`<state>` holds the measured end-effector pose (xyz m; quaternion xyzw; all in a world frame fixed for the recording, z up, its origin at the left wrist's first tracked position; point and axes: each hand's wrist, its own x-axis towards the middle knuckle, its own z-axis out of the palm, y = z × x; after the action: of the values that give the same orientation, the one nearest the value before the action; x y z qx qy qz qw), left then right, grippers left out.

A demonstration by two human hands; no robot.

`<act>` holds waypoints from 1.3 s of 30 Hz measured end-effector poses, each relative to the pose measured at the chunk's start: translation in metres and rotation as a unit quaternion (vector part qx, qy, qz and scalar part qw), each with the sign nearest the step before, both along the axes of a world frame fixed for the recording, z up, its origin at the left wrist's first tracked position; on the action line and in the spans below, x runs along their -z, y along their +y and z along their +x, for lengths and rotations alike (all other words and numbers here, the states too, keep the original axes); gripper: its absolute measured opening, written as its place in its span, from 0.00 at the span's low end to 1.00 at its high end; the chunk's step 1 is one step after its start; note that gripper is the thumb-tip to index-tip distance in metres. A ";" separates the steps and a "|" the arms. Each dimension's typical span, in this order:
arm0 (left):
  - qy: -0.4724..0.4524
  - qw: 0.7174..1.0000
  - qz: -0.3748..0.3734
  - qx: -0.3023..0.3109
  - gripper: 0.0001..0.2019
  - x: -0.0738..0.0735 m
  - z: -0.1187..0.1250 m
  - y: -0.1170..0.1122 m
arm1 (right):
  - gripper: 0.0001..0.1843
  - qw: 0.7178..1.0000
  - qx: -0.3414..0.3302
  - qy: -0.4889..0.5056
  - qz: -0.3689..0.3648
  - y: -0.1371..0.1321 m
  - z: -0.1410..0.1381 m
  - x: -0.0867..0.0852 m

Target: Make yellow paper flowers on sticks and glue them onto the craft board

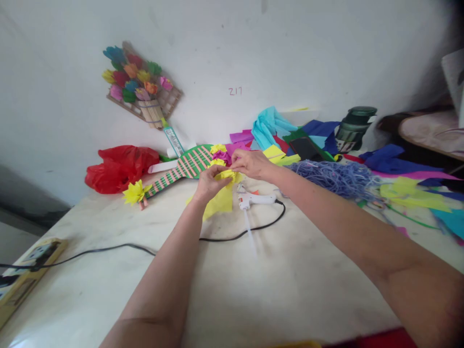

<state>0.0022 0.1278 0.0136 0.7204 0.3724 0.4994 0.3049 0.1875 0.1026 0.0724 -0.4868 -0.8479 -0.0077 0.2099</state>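
Observation:
My left hand (pixel 211 183) is closed in a pinch on a piece of yellow crepe paper (pixel 229 175). From the right, my right hand (pixel 252 163) pinches at the same paper, its fingertips meeting those of my left hand. Just behind them lies a green craft shaped like a stringed instrument (pixel 192 162), striped with pink sticks, with yellow and purple paper flowers at its wide end. A yellow paper flower (pixel 135 192) sits at its narrow end. Under my hands lies a flat yellow sheet (pixel 219 204). A white glue gun (pixel 250 198) rests close by, a glue stick in its back.
The black cord (pixel 232 238) crosses the table to a power strip (pixel 34 270) at left. A red plastic bag (pixel 119 169) lies at back left. Blue shredded strands (pixel 333 178), coloured paper and a dark green jar (pixel 355 128) occupy the right. Paper tulips (pixel 136 77) hang on the wall.

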 end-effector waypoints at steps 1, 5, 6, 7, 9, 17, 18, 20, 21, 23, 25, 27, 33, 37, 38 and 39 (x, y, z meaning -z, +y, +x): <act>-0.002 1.000 0.004 0.003 0.15 0.000 0.000 0.000 | 0.12 1.000 0.000 -0.001 0.003 0.001 0.000 0.000; -0.005 1.000 0.012 0.006 0.15 0.001 -0.001 0.001 | 0.12 1.000 0.002 0.001 0.025 0.004 0.001 0.004; -0.006 1.000 0.012 0.005 0.15 0.001 -0.001 0.001 | 0.12 1.000 0.003 0.000 0.028 0.005 0.002 0.005; -0.007 1.000 0.012 0.006 0.15 0.001 -0.002 0.001 | 0.12 1.000 0.002 -0.002 0.030 0.006 0.002 0.005; -0.015 1.000 0.011 0.008 0.16 0.001 -0.003 0.001 | 0.13 0.999 -0.003 -0.008 0.034 0.006 0.001 0.005; -0.040 0.999 0.014 0.017 0.17 0.002 -0.006 0.001 | 0.13 0.998 0.000 -0.014 0.068 0.004 0.001 0.004; -0.043 0.999 0.016 0.016 0.18 0.002 -0.006 0.001 | 0.13 0.997 -0.002 -0.012 0.071 0.005 0.002 0.005; -0.048 0.999 0.016 0.014 0.18 0.002 -0.006 0.001 | 0.13 0.997 -0.005 -0.004 0.076 0.006 0.004 0.007; -0.051 0.999 0.015 0.011 0.18 0.002 -0.007 0.001 | 0.13 0.997 -0.005 0.000 0.077 0.007 0.004 0.007; -0.058 0.998 0.009 0.004 0.19 0.002 -0.008 0.001 | 0.13 0.997 -0.005 0.008 0.075 0.007 0.006 0.007; -0.063 0.998 0.003 -0.002 0.20 0.002 -0.010 0.002 | 0.14 0.997 -0.003 0.013 0.071 0.005 0.007 0.006; -0.064 0.998 0.001 -0.005 0.20 0.002 -0.012 0.003 | 0.14 0.998 0.003 0.014 0.069 0.004 0.009 0.004; -0.063 0.998 -0.008 -0.016 0.19 0.003 -0.020 0.006 | 0.15 0.997 0.014 0.007 0.076 0.005 0.018 0.005; -0.065 0.997 -0.012 -0.032 0.20 0.005 -0.023 0.009 | 0.14 0.997 0.021 0.023 0.074 0.014 0.028 0.011; -0.068 0.997 -0.012 -0.033 0.20 0.005 -0.023 0.009 | 0.14 0.997 0.031 0.026 0.069 0.016 0.030 0.013; -0.070 0.997 -0.011 -0.035 0.20 0.004 -0.023 0.009 | 0.14 0.997 0.043 0.029 0.062 0.018 0.032 0.015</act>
<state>-0.0208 0.1371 0.0093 0.6670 0.3802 0.5549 0.3203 0.2193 0.1201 0.0573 -0.5092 -0.8173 -0.0552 0.2638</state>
